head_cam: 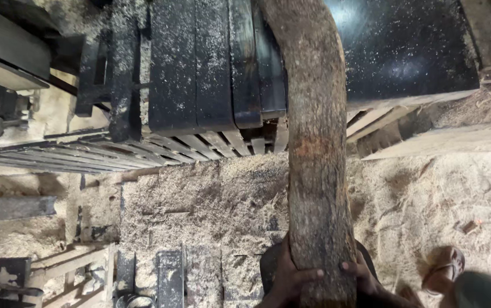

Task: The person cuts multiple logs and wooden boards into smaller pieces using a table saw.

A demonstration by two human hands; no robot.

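Note:
A long, rough, slightly curved log (317, 148) runs from the bottom centre up to the top of the view, lying over dark saw machinery. My left hand (292, 278) grips the near end of the log on its left side, fingers curled over the bark. On the right side of the same end my right hand (365, 278) holds it, fingers wrapped on top. The log's far end rests beside a black sawdust-speckled machine table (405, 45).
Thick sawdust (222, 194) covers the floor. Black metal blocks (211, 63) and slatted rails (86, 154) stand left of the log. Wooden planks (445, 140) lie at right. A foot in a sandal (445, 268) stands at lower right.

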